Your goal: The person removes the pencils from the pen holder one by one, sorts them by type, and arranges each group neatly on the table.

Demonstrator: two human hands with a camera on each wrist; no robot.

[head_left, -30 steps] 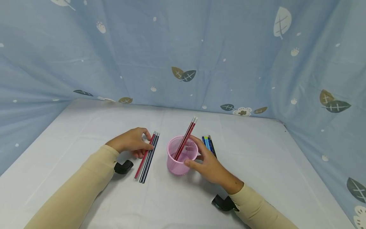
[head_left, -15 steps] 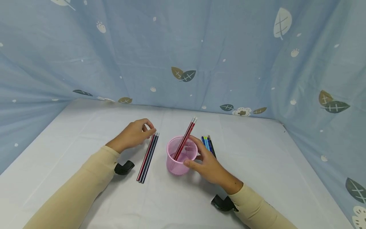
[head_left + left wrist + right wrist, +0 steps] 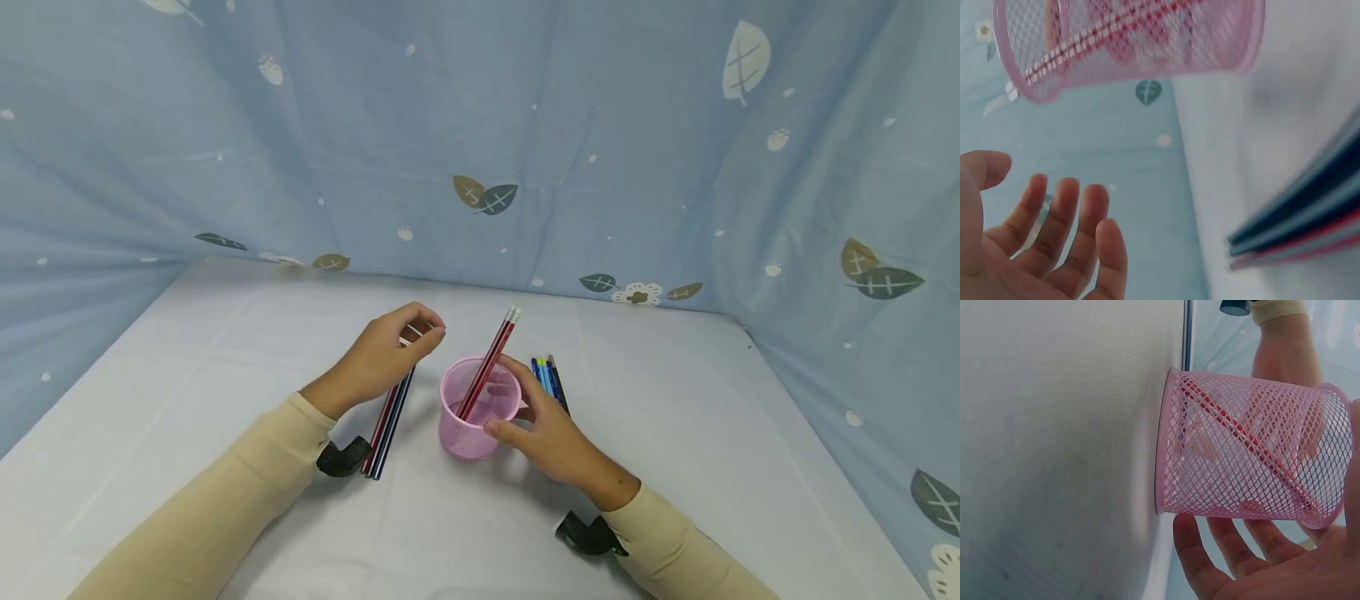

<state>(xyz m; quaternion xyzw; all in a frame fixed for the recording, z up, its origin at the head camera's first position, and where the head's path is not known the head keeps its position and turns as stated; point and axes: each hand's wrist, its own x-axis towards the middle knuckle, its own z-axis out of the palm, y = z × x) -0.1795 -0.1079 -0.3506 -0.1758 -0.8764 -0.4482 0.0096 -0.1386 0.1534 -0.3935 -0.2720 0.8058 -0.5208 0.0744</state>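
Observation:
My right hand (image 3: 551,440) holds a pink mesh pen cup (image 3: 467,437) by its right side, thumb near the front of the rim. The cup stands upright on the table. Two red pencils (image 3: 487,365) lean inside it, eraser ends up and out. Above the top ends of a row of pencils hovers my left hand (image 3: 378,358), its fingers (image 3: 1065,215) loosely bent with nothing in them. That row, one red pencil and dark blue striped pencils (image 3: 390,429), lies left of the cup, partly hidden by the left hand and wrist.
Behind the right hand lie several blue and dark pens or pencils (image 3: 551,379), partly covered by it. A white cloth covers the table (image 3: 465,533). A blue leaf-patterned curtain (image 3: 420,150) hangs along the back and sides. Black wrist mounts (image 3: 588,535) sit on both sleeves.
My left hand went from the pencils' middle up to their top ends, then lifted off rightward. The red pencil now lies close alongside the dark ones. My right hand and the cup stayed put.

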